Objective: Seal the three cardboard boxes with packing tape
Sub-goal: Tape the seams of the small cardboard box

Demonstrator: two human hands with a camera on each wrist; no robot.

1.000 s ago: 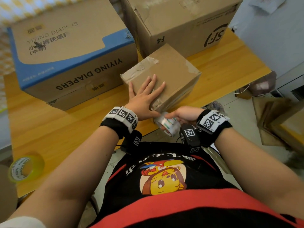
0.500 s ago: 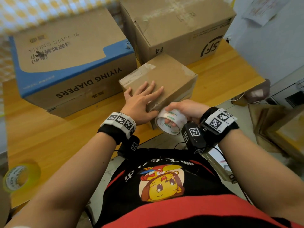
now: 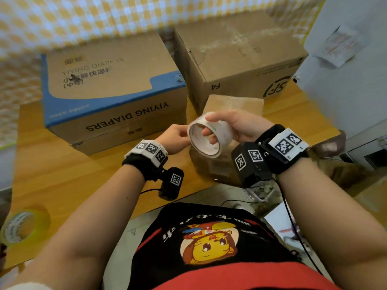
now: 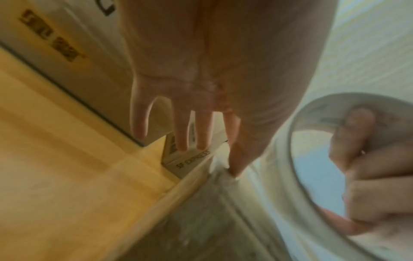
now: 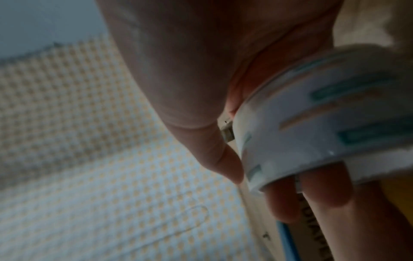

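The right hand point(image 3: 236, 126) holds the tape roll point(image 3: 207, 136) up over the small box point(image 3: 234, 105) at the table's point(image 3: 62, 176) near edge, fingers hooked through its core and thumb on the outside. The left hand point(image 3: 174, 137) meets the roll's left rim; its other fingers hang straight, but whether forefinger and thumb pinch the tape I cannot tell. Behind stand the diaper box point(image 3: 113, 97) and the SF box point(image 3: 240, 61).
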